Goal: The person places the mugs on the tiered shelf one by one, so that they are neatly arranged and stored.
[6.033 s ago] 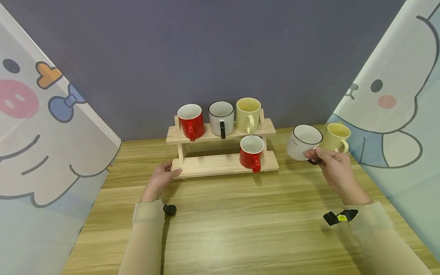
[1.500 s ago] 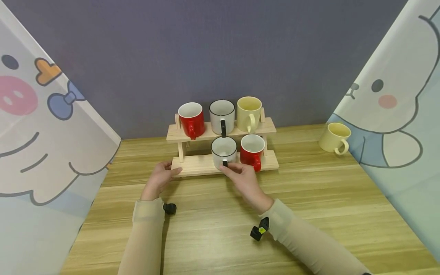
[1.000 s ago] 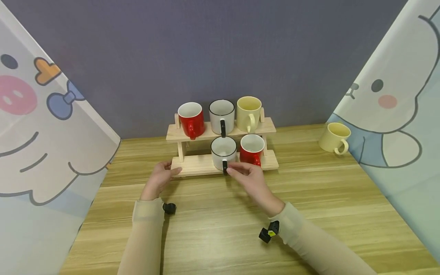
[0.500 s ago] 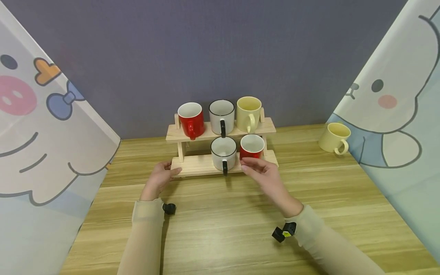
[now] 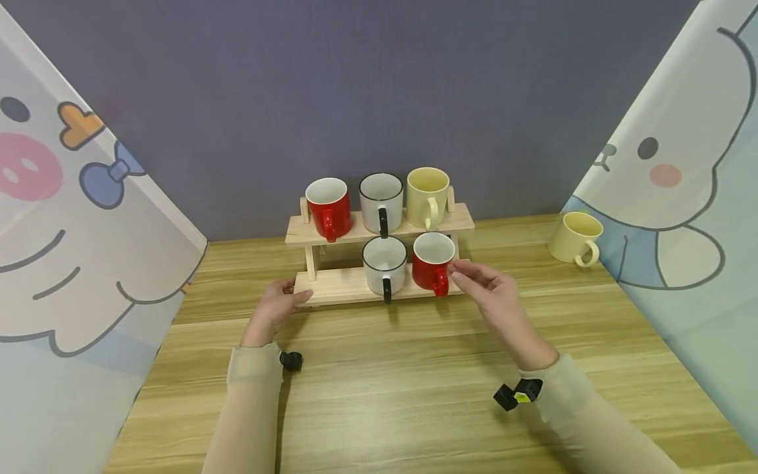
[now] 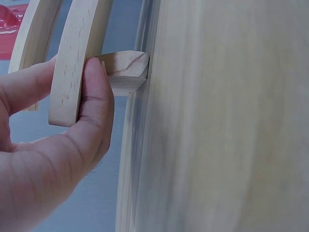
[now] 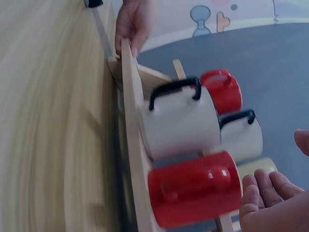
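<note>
My left hand (image 5: 277,304) pinches the left end of the lower board of a two-tier wooden mug rack (image 5: 334,284); in the left wrist view its thumb and fingers (image 6: 98,108) clasp the board. A white mug with a black rim and handle (image 5: 385,263) and a red mug (image 5: 429,268) stand on the lower tier. Just right of the red mug, my right hand (image 5: 494,293) holds nothing; in the right wrist view its thumb and fingers (image 7: 273,188) are spread apart. On the upper tier stand another red mug (image 5: 339,214), another white mug (image 5: 373,210) and a yellow mug (image 5: 422,197).
A second yellow mug (image 5: 571,243) stands on the wooden table (image 5: 379,395) at the far right, its handle turned toward the front right. Behind the rack rises a grey wall (image 5: 379,85). Panels with cartoon prints (image 5: 118,263) flank the table on both sides.
Over six seconds, the white mug went from the right side of the table to the lower tier. My right hand then let go of its handle and moved right past the red mug. The left hand stayed put.
</note>
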`<action>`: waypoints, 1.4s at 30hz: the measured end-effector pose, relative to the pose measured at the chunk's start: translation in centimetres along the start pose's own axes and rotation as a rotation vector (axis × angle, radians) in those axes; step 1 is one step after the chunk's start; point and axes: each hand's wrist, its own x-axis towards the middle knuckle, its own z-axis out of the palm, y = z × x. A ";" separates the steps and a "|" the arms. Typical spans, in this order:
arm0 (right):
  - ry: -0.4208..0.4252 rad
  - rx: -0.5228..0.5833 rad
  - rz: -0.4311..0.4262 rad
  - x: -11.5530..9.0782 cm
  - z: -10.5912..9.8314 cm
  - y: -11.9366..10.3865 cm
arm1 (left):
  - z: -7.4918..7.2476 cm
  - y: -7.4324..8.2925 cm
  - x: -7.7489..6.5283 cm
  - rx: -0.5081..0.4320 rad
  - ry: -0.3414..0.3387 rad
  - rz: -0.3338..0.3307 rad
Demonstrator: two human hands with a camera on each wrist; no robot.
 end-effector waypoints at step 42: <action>0.510 -0.279 0.113 4.5 -19.6 -1.2 | 0.0 -0.1 0.0 0.002 -0.010 -0.004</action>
